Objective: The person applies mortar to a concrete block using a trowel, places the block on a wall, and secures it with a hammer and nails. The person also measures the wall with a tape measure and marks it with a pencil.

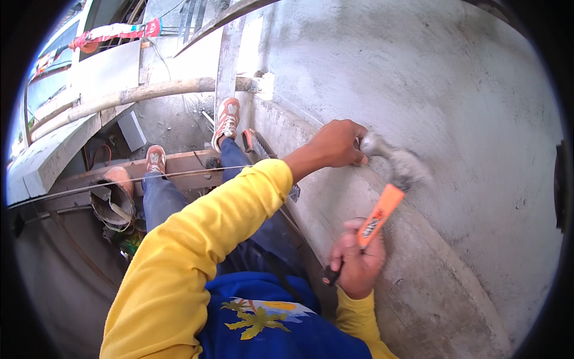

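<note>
My right hand [359, 260] grips a hammer [382, 212] by its orange and black handle. The metal head is smeared by motion and is right beside the fingers of my left hand [339, 142]. That left hand is closed in a pinch against the grey plastered wall [478, 119], just above a concrete ledge [382, 251]. Whatever its fingertips hold is hidden behind the fingers and the hammer head. A thin string [305, 112] runs along the wall toward the left hand.
A handsaw [256, 143] leans by the ledge near my right foot. My shoes rest on or near wooden planks [188, 163]. A worn bucket [113, 203] with things in it hangs or stands at left. A bamboo pole [149, 91] crosses ahead, beside an upright board [229, 57].
</note>
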{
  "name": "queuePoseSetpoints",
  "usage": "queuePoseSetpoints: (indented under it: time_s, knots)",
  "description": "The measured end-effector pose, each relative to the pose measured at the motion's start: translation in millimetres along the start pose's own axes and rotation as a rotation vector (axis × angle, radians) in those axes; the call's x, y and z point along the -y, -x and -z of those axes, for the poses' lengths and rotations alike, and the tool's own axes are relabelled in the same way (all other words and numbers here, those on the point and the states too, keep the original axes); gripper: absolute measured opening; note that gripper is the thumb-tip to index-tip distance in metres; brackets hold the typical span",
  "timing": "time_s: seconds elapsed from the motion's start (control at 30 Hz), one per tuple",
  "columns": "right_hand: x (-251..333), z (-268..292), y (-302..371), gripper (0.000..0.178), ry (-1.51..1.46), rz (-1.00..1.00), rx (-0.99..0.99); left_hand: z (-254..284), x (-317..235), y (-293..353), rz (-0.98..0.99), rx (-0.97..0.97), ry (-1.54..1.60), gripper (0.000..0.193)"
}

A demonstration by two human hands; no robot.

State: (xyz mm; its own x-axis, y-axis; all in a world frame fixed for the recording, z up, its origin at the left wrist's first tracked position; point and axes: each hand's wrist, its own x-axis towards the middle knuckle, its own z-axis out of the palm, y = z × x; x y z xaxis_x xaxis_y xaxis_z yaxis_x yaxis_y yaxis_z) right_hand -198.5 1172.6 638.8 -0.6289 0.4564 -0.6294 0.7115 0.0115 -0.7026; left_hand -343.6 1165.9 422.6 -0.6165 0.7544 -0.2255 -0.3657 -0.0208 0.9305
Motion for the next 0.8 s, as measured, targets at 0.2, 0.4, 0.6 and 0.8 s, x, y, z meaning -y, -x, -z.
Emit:
queuePoseSetpoints:
  time_s: [0.2,0.4,0.6,0.8]
  knots:
    - [82.3,5.3,12.7,0.035,0.117,0.095,-0.111,5.3,-14.1,-17.6,0.104,0.166,-0.145,0.024]
    - [151.3,18.6,25.1,0.048,0.286,0.042,-0.165,-2.4,-6.7,-17.3,0.111,0.118,-0.057,0.022]
    - [201.5,9.1,12.1,0.058,0.551,-0.136,-0.150,-7.7,-5.5,-14.3,0.125,0.092,-0.026,0.019]
    - [194.7,-0.5,-7.6,0.057,0.678,-0.210,-0.128,-9.8,-4.2,-10.9,0.155,0.088,0.016,0.017]
